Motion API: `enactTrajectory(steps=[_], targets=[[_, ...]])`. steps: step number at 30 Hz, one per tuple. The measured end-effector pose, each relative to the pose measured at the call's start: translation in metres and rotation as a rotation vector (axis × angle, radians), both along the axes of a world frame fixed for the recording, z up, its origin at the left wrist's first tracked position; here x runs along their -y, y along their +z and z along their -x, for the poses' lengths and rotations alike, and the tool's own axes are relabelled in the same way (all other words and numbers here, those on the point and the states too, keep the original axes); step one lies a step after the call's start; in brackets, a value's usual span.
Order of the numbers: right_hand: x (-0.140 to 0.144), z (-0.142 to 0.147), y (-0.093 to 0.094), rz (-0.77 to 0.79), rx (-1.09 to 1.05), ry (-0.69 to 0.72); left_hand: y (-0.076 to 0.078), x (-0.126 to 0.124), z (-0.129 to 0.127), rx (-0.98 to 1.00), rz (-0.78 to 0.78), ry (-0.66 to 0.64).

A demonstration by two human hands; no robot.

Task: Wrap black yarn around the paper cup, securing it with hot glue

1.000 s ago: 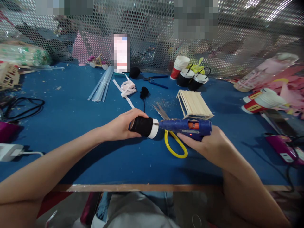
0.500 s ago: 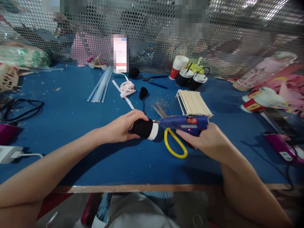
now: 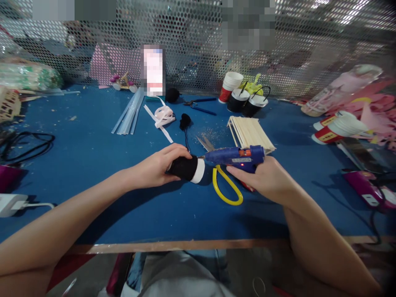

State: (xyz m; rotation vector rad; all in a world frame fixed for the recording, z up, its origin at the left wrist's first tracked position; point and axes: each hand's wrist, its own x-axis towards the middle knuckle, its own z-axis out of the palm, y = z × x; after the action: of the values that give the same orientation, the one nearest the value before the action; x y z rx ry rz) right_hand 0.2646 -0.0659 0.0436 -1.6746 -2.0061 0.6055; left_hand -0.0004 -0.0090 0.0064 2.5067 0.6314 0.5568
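My left hand [image 3: 159, 167] is closed around a paper cup [image 3: 185, 168] wrapped in black yarn, which lies on its side with a bare white band at its right end. In my right hand [image 3: 262, 177] is a blue glue gun [image 3: 233, 158], its small light glowing red. The gun's nozzle touches or nearly touches the cup near the edge of the yarn. Beneath the gun lie yellow-handled scissors [image 3: 227, 189], partly covered by it, blades pointing away. A black yarn strand runs from behind the cup to a small black yarn bundle [image 3: 185, 120].
White ribbon [image 3: 164, 116], clear glue sticks [image 3: 130, 113] and blue-handled pliers [image 3: 201, 105] lie farther back. Two black-wrapped cups [image 3: 247, 103] stand by stacked paper cups [image 3: 230, 84]. A wooden stick frame [image 3: 251, 133] sits behind the gun. Purple power strip [image 3: 366, 187] at right.
The glue gun and my right hand have shifted slightly left, nozzle still at the cup's yarn edge. The whole view has drifted a little; my left hand keeps its hold.
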Motion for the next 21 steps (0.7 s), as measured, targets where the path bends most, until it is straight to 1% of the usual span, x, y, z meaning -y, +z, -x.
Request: enactTrajectory(steps=[4,6,9,13,16,18,21], targets=[[0.005,-0.003,0.0,0.088,0.012,-0.057,0.001,0.0,0.0,-0.002,0.013,-0.007],[0.008,-0.004,0.0,0.114,0.013,-0.054,0.001,0.001,0.001,0.0,0.021,-0.012],[0.006,-0.004,0.0,0.085,0.006,-0.024,0.001,0.001,0.001,0.001,0.011,-0.013],[0.0,-0.001,-0.002,0.049,0.034,-0.07,0.0,0.001,0.001,0.0,-0.017,-0.007],[0.002,-0.001,-0.001,0.025,0.001,-0.042,0.0,0.0,0.001,0.008,-0.006,-0.008],[0.006,-0.001,0.001,0.039,-0.007,-0.029,0.0,0.0,0.001,0.013,0.012,-0.005],[0.011,-0.002,0.001,0.091,0.034,-0.088,0.0,-0.001,0.001,0.012,0.039,0.013]])
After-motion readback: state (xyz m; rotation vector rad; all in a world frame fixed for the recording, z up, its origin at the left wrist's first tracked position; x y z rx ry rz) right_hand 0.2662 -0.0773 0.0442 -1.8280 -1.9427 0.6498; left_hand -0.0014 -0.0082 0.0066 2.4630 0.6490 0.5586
